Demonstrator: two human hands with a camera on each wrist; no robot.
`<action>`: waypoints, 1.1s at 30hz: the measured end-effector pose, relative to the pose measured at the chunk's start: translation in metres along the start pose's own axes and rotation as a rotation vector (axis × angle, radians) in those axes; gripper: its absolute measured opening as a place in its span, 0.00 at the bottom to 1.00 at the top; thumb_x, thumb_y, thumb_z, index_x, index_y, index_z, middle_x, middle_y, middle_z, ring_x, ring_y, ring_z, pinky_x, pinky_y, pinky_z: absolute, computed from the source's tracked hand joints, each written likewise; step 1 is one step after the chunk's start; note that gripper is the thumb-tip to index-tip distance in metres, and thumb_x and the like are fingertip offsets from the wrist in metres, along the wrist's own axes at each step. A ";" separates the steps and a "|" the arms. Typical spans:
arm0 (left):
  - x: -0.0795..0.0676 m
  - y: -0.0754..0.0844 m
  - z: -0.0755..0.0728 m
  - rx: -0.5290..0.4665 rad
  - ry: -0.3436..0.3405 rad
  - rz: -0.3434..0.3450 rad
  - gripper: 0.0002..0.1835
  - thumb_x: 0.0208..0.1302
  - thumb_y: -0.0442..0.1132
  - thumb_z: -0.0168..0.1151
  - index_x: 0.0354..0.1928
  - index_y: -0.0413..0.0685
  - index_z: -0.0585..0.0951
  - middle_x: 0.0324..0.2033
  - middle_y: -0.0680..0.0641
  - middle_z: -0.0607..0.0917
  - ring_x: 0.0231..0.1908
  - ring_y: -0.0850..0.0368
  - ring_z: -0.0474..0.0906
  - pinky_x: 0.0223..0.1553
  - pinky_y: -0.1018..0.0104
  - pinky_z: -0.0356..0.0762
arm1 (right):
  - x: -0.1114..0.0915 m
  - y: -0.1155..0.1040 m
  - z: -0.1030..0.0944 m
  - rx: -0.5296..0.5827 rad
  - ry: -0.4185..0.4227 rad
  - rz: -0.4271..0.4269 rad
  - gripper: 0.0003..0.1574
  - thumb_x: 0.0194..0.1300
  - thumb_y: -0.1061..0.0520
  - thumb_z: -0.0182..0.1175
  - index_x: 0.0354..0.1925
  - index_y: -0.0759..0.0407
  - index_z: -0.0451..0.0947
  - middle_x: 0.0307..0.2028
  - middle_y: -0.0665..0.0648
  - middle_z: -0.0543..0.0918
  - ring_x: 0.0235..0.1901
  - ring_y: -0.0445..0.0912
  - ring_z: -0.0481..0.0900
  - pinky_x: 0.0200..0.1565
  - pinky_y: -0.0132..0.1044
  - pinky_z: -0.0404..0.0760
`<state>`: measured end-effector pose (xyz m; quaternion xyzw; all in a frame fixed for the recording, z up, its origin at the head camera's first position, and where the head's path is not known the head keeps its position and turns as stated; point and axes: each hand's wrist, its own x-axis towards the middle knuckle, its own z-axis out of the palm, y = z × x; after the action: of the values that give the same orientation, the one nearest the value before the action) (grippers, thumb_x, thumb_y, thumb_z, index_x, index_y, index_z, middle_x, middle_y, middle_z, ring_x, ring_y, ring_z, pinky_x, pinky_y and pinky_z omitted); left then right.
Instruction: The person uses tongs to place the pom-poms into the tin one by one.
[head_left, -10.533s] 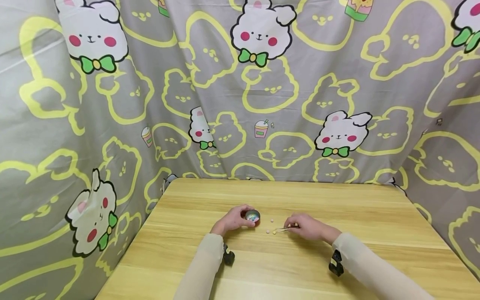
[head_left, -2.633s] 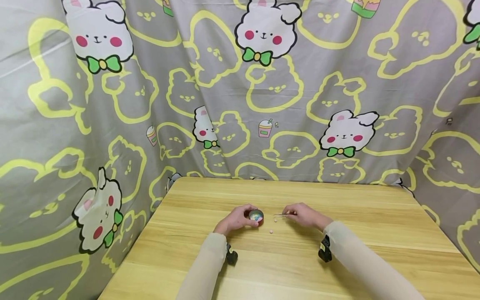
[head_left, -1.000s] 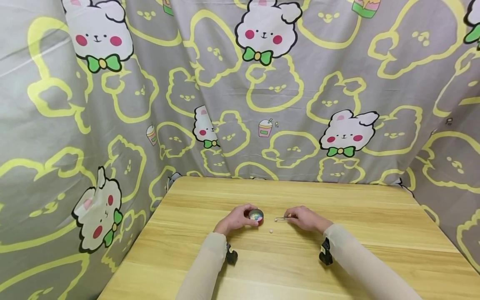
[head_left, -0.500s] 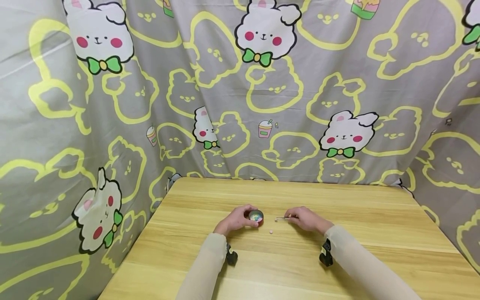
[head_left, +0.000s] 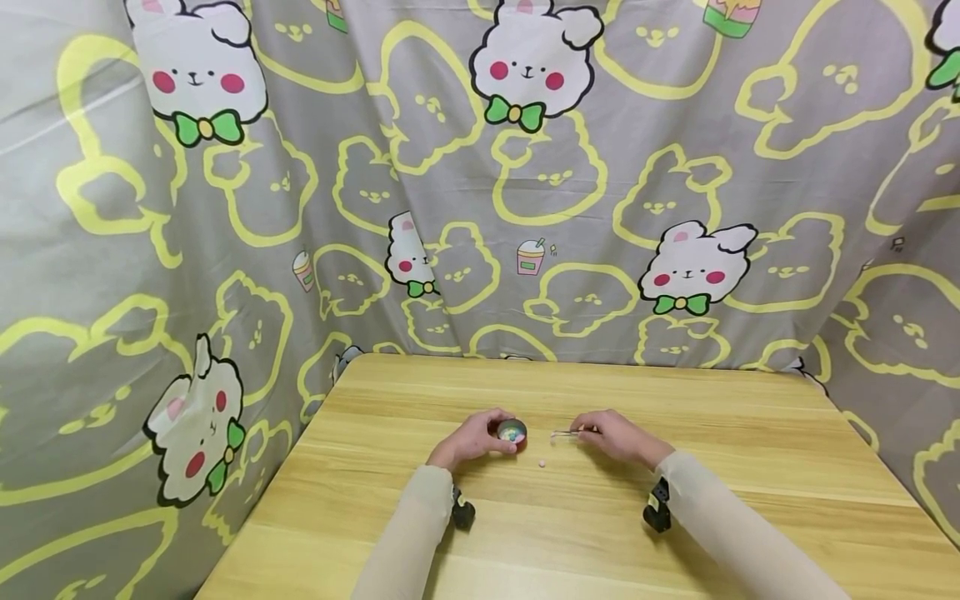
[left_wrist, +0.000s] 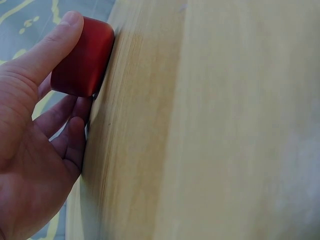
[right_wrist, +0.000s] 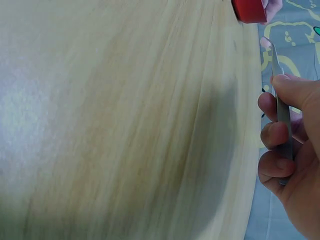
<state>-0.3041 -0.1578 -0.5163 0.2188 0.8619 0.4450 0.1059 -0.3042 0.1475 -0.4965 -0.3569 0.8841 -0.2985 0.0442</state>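
My left hand (head_left: 474, 435) grips a small round red tin (left_wrist: 87, 57) by its side, thumb on the near wall and fingers behind. Small pastel pieces lie inside the tin (head_left: 521, 447), seen from above in the head view. Slim metal tweezers (right_wrist: 283, 112) are pinched between the thumb and curled fingers of my right hand (head_left: 611, 435), to the right of the tin. At their tips sits a small pale pink bead (right_wrist: 265, 42), apparently just off the table. Another pale pink bead (head_left: 542, 463) lies on the wood between the hands, nearer the front.
A light wood-grain table (head_left: 555, 533) spreads under both hands. Patterned grey curtains (head_left: 450, 192) hang behind it and along its sides. Each wrist carries a small black camera, such as the one below the right sleeve (head_left: 657, 506).
Earlier, several beads lay on the table, one of them yellowish; one remains there now. The tweezers came down to the farther pink bead and have risen slightly with it. The left hand stayed put lately.
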 end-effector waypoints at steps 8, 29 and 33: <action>-0.001 -0.003 0.001 -0.002 0.002 -0.009 0.26 0.52 0.41 0.73 0.54 0.49 0.77 0.42 0.54 0.79 0.43 0.58 0.73 0.46 0.63 0.70 | 0.000 -0.005 -0.001 0.012 -0.001 -0.027 0.10 0.69 0.61 0.53 0.45 0.55 0.80 0.38 0.53 0.82 0.33 0.39 0.75 0.36 0.37 0.74; -0.002 0.002 0.000 0.000 0.003 -0.021 0.27 0.52 0.40 0.73 0.55 0.48 0.77 0.43 0.53 0.79 0.43 0.58 0.73 0.46 0.64 0.70 | 0.013 -0.022 -0.008 -0.002 0.002 -0.090 0.11 0.70 0.59 0.53 0.46 0.56 0.80 0.37 0.56 0.82 0.31 0.38 0.73 0.33 0.36 0.73; -0.001 0.002 0.000 -0.002 -0.003 -0.019 0.26 0.52 0.40 0.73 0.55 0.48 0.77 0.43 0.53 0.79 0.43 0.59 0.73 0.47 0.64 0.70 | 0.016 -0.025 -0.008 -0.013 0.004 -0.096 0.11 0.70 0.59 0.53 0.46 0.56 0.80 0.38 0.56 0.83 0.34 0.38 0.75 0.35 0.37 0.75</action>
<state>-0.3023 -0.1576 -0.5140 0.2112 0.8633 0.4446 0.1118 -0.3034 0.1264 -0.4733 -0.3988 0.8679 -0.2950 0.0255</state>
